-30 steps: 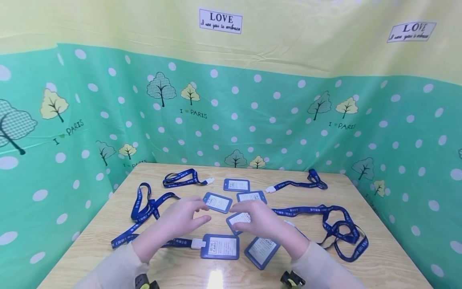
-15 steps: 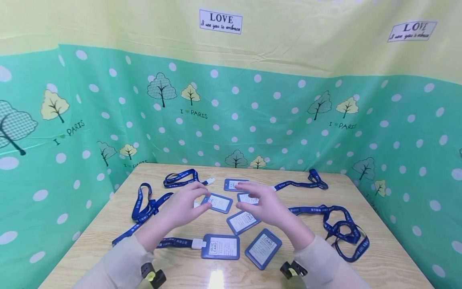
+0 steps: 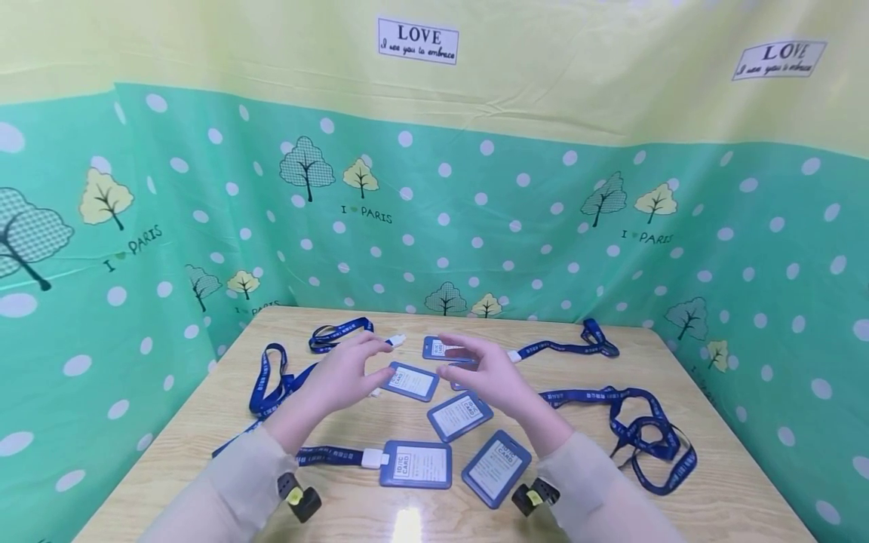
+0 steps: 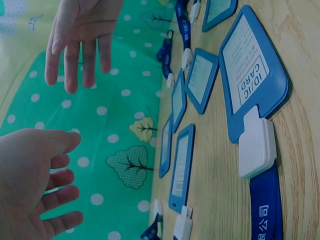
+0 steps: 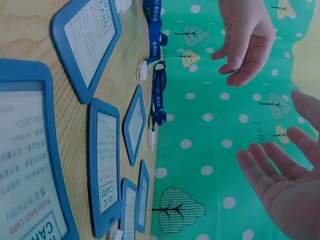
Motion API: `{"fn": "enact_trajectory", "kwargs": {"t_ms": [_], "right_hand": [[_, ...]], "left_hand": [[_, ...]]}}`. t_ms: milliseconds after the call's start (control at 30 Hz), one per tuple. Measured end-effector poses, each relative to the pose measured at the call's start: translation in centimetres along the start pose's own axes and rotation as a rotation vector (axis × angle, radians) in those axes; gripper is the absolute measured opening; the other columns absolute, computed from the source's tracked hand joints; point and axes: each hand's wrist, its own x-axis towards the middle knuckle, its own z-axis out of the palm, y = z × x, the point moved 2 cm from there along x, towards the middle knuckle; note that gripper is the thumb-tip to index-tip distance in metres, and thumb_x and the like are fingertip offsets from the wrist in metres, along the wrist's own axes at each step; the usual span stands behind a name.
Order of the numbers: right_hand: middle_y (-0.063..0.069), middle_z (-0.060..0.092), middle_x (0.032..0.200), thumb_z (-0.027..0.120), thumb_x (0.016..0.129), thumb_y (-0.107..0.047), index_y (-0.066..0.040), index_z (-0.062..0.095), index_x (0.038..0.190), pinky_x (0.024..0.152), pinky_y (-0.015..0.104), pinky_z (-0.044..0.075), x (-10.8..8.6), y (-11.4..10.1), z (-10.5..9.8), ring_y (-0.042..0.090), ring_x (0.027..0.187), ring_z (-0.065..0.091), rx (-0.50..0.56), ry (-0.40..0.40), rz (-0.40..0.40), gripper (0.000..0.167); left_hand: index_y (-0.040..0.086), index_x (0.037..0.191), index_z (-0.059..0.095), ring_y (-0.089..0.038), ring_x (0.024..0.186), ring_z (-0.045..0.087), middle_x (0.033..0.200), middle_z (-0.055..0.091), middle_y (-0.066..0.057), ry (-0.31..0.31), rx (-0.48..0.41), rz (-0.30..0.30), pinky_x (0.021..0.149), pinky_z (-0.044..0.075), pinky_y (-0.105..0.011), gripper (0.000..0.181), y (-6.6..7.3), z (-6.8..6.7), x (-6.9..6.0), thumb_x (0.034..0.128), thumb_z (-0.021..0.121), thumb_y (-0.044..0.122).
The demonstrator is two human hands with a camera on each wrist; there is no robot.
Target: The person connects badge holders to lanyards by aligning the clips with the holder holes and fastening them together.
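Note:
My left hand hovers above the table, its fingers loosely bent and nothing between them. Facing it, my right hand is also raised and holds nothing. A blue-framed ID card holder lies below and between them. Closer to me are a second card holder and a tilted one. Another card holder is joined by a white clip to a blue lanyard. The right hand partly covers a far card holder and hides most of another beside it.
More blue lanyards lie around the holders: a looped one at left, a bundle at back left, a strap at back right and a tangled one at right. A patterned curtain encloses the wooden table.
Both hands have risen in the head view, away from the nearer card holders, and the right one uncovers the middle holder. The holders and lanyards have stayed in place.

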Motion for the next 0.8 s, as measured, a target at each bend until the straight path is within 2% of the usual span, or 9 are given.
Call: {"fn": "enact_trajectory", "kwargs": {"t_ms": [167, 300, 533, 633, 800], "right_hand": [[0.001, 0.055, 0.147, 0.077, 0.092, -0.035, -0.027, 0.056, 0.146, 0.096, 0.041, 0.055, 0.7, 0.4, 0.2, 0.027, 0.130, 0.056, 0.059, 0.008, 0.032, 0.058], [0.001, 0.056, 0.145, 0.077, 0.092, -0.033, -0.025, 0.056, 0.146, 0.100, 0.045, 0.052, 1.3, 0.6, 0.4, 0.029, 0.129, 0.057, 0.089, 0.031, 0.062, 0.058], [-0.002, 0.059, 0.141, 0.076, 0.093, -0.032, -0.025, 0.057, 0.144, 0.100, 0.042, 0.052, 2.4, 1.3, 0.7, 0.020, 0.123, 0.061, 0.146, 0.055, 0.109, 0.055], [0.004, 0.057, 0.144, 0.076, 0.093, -0.032, -0.022, 0.055, 0.145, 0.100, 0.042, 0.053, 2.8, 1.7, 0.9, 0.021, 0.121, 0.062, 0.165, 0.050, 0.115, 0.057], [0.010, 0.056, 0.145, 0.077, 0.092, -0.032, -0.020, 0.054, 0.146, 0.096, 0.038, 0.055, 3.2, 2.5, 1.2, 0.024, 0.120, 0.062, 0.172, 0.044, 0.143, 0.060]], "left_hand": [[0.016, 0.129, 0.068, -0.030, 0.121, 0.061, 0.136, 0.061, -0.008, -0.016, 0.000, -0.030, 0.097, 0.053, -0.051, 0.045, -0.7, 0.3, 0.4, 0.0922, 0.076, 0.040], [0.016, 0.129, 0.069, -0.027, 0.114, 0.063, 0.129, 0.063, -0.005, -0.022, 0.003, -0.027, 0.093, 0.056, -0.048, 0.043, -1.3, 0.5, 0.7, 0.0919, 0.076, 0.037], [0.017, 0.125, 0.070, -0.023, 0.107, 0.063, 0.116, 0.064, 0.001, -0.032, 0.009, -0.021, 0.087, 0.057, -0.042, 0.039, -2.1, 0.8, 1.2, 0.0920, 0.077, 0.035], [0.016, 0.125, 0.071, -0.024, 0.107, 0.063, 0.113, 0.063, 0.002, -0.044, 0.007, -0.034, 0.086, 0.057, -0.042, 0.039, -2.5, 1.0, 1.4, 0.0919, 0.077, 0.035], [0.015, 0.125, 0.071, -0.027, 0.109, 0.063, 0.117, 0.064, -0.002, -0.089, 0.009, -0.078, 0.087, 0.057, -0.043, 0.039, -3.3, 1.6, 1.6, 0.0921, 0.077, 0.035]]}}
